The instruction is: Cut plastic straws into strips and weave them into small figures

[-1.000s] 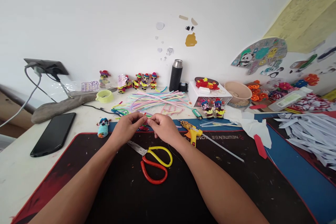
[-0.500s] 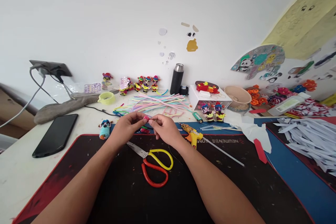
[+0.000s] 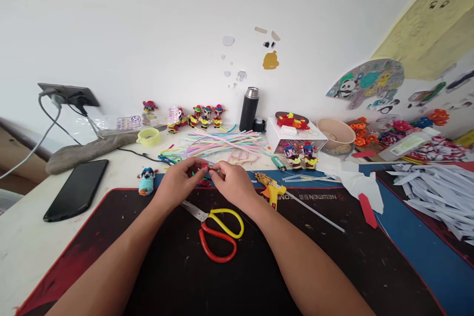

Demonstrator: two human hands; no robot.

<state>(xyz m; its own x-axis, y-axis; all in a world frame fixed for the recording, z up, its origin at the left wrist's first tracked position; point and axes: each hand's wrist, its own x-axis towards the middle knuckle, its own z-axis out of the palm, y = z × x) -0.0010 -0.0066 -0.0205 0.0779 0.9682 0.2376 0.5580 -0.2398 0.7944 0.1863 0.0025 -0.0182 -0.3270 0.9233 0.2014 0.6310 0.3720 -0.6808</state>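
Between both sets of fingertips is a small pinkish-red piece of pipe cleaner (image 3: 210, 168), mostly covered by the fingers. My left hand (image 3: 182, 177) pinches it from the left, and my right hand (image 3: 232, 181) pinches it from the right. Just below the hands lie scissors (image 3: 202, 216) with one yellow and one red handle, blades pointing away to the left. Behind the fingers, a dark red and green fuzzy bit (image 3: 203, 182) lies on the mat. A yellow glue gun (image 3: 273, 190) with a long clear stick rests right of my right hand.
Pastel pipe cleaners (image 3: 225, 143) are heaped at the back, with small figures (image 3: 206, 116) behind. A turquoise figure (image 3: 146, 181) and a black phone (image 3: 77, 190) lie left. A black flask (image 3: 249, 109), a white box (image 3: 296, 133) and white paper strips (image 3: 440, 202) are farther right.
The fingers have shifted slightly around the small red piece, with the right fingers curled in more. The whole view has moved a little; the scissors and glue gun stay in place.
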